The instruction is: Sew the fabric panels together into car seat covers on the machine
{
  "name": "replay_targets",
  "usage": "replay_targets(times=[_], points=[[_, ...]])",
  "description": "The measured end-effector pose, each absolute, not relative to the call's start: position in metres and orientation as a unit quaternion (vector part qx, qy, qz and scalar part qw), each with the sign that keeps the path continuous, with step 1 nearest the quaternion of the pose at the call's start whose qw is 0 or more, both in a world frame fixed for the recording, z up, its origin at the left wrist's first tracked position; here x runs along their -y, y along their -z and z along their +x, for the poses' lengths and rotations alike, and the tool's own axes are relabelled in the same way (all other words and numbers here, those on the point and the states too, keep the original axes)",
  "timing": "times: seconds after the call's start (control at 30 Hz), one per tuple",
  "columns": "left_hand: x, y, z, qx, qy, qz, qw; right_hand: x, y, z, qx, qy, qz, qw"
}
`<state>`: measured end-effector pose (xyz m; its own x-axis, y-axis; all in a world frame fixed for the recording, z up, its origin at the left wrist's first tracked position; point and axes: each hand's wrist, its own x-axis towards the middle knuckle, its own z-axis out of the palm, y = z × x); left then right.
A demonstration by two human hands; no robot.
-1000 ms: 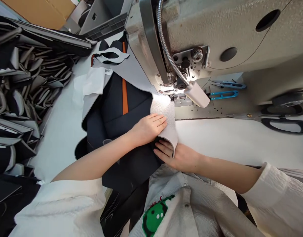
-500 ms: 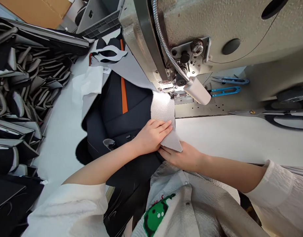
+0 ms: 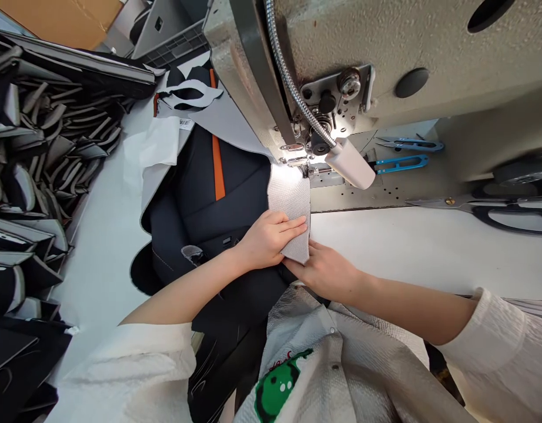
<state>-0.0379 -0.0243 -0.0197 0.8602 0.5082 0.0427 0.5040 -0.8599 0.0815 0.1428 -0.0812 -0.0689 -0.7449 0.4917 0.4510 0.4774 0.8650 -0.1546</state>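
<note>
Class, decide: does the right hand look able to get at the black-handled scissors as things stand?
Probably yes. The right hand would first have to leave the grey fabric, but the black-handled scissors lie largely uncovered, just beyond the white tabletop.

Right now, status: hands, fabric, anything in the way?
Left hand on gray strip; right hand at its near end. Strip's far end at sewing machine head. Scissors off right, clear of strip.

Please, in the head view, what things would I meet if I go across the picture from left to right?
Pile of dark and grey pieces → orange strip → left hand → right hand → nearer blue snips → black scissor handles.
</note>
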Motion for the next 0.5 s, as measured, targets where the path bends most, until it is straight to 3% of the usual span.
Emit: replay_targets(times=[0.2,0.5], points=[[0.002,0.027,-0.037,-0.251,-0.05,0.967,0.002,0.074,0.063,0.146,0.947,-0.038,-0.241,0.209],[-0.035,0.031,-0.041,-0.225,-0.064,0.971,-0.04,0.054,0.063,0.137,0.933,-0.001,-0.269,0.24]])
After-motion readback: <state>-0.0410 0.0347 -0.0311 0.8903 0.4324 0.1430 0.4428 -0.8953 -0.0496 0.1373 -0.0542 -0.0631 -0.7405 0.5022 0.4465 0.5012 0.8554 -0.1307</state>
